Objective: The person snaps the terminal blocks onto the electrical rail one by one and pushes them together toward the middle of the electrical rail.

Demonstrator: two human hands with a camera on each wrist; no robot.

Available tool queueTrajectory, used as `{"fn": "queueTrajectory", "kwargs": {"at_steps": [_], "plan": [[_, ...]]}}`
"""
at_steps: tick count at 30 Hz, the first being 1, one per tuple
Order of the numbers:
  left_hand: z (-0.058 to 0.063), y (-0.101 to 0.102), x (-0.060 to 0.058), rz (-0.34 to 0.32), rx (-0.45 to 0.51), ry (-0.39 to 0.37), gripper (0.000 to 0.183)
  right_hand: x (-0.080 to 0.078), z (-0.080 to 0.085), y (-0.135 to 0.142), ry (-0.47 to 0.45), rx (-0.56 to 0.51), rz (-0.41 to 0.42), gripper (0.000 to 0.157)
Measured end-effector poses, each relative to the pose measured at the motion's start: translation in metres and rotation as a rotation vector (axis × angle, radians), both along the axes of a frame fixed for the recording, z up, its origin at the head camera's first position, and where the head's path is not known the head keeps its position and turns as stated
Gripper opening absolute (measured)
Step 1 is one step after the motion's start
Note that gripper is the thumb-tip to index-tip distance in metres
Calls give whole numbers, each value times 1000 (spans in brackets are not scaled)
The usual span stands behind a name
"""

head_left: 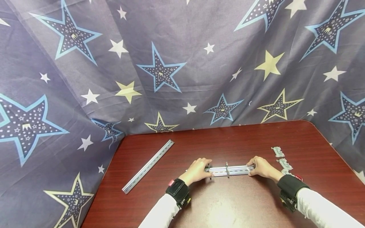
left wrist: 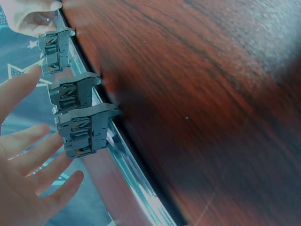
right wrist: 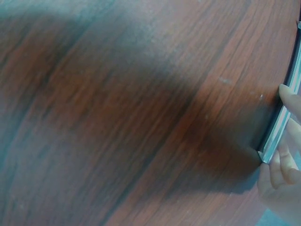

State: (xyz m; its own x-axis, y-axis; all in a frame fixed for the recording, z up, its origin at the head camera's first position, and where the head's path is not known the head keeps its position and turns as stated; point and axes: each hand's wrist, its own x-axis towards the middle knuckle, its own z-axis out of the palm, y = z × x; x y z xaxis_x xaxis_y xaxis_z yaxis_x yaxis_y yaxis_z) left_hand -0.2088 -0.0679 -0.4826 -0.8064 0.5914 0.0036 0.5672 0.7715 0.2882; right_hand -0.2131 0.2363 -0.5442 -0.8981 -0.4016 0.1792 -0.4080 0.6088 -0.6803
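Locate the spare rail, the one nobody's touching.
In the head view, the spare rail lies diagonally on the left part of the table, left of the left hand and the rail held by the right hand.

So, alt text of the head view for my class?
The right hand grips one end of a slotted metal rail on a reddish table; the left hand is near thin pieces standing across it. A second rail lies left, loose grey pieces right.

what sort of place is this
Probably an improvised indoor work corner, though the wider room is out of view. A star-print cloth hangs behind and beside a wood-look table, and a slotted metal rail with grey clips on it suggests small assembly work.
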Motion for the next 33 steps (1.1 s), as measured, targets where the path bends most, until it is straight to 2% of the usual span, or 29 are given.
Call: {"fn": "queueTrajectory", "kwargs": {"at_steps": [4, 5, 6, 11, 24, 33], "plan": [[-3, -2, 0, -5, 13, 13, 55, 1, 0, 0, -6, -6, -9, 33], [-4, -3, 0, -6, 16, 16, 54, 2, 3, -1, -11, -4, -20, 32], [-5, -4, 0, -6, 19, 18, 53, 8, 14, -6, -45, 31, -51, 33], [-8, -6, -1, -7, 27, 25, 51, 15, 26, -13, -68, 103, -86, 32], [-15, -7, -3, -10, 78, 31, 49, 15, 26, -14, -71, 88, -86, 32], [-15, -4, -5, -17, 72, 28, 49, 16, 25, -15, -79, 86, -101, 33]]}}
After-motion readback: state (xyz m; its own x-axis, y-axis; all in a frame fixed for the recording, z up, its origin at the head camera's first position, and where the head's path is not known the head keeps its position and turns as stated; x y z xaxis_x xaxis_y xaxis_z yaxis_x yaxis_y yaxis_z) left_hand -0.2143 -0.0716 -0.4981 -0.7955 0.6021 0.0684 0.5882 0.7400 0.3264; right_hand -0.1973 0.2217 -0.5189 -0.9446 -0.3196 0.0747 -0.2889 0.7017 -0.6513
